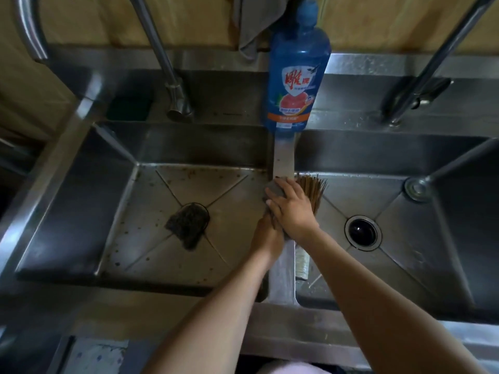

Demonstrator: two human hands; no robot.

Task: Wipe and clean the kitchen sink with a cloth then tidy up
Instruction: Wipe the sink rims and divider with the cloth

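A steel double sink fills the view, with a left basin (151, 211) and a right basin (405, 260) parted by a narrow divider (283, 157). My right hand (291, 209) lies flat on a grey cloth (275, 191) pressed onto the divider. My left hand (267, 238) grips the lower part of the same cloth on the left basin's side. The cloth is mostly hidden under both hands.
A blue dish soap bottle (297, 76) stands at the divider's far end. A dark scrubber (189, 225) covers the left drain. A bundle of chopsticks (313, 191) lies in the right basin near its open drain (363, 232). Two taps (172, 85) (421, 79) rise behind, and a grey towel (256, 20) hangs above.
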